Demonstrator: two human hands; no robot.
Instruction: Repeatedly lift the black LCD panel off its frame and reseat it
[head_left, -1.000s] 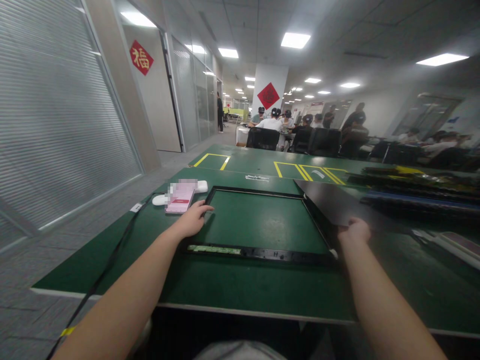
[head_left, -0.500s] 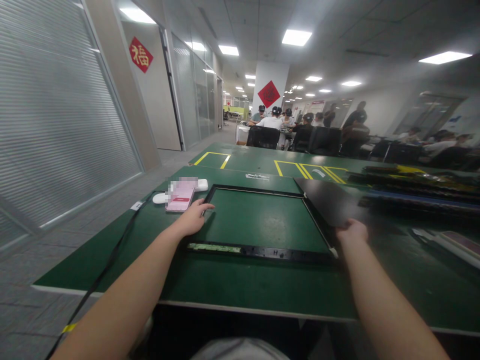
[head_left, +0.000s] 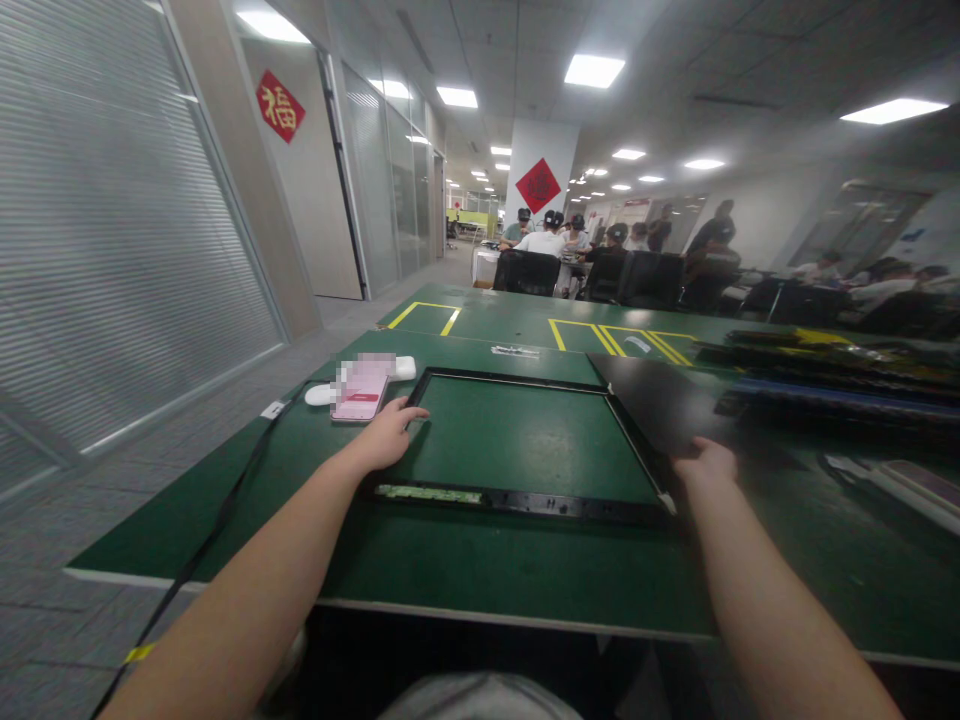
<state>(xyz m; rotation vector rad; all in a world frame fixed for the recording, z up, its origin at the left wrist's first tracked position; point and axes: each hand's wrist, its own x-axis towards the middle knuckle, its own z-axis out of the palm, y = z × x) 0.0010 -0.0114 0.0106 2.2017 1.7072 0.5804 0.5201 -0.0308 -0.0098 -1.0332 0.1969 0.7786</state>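
A black rectangular frame [head_left: 525, 502] lies flat on the green table [head_left: 480, 560], with a green circuit strip [head_left: 427, 493] along its near edge. My left hand [head_left: 386, 435] rests palm down on the frame's left side, fingers stretched out. My right hand [head_left: 705, 462] grips the near corner of a dark flat panel [head_left: 667, 405] that lies at the frame's right side. Its fingers curl over the panel's edge.
A pink phone [head_left: 361, 393] and a white device [head_left: 322, 396] lie left of the frame, with a black cable [head_left: 225, 510] running off the table. Stacked dark panels [head_left: 825, 385] fill the right. Several people sit at desks [head_left: 570, 250] far behind.
My right hand with the dark panel has shifted slightly left and lower toward the frame's right edge. My left hand has stayed in place.
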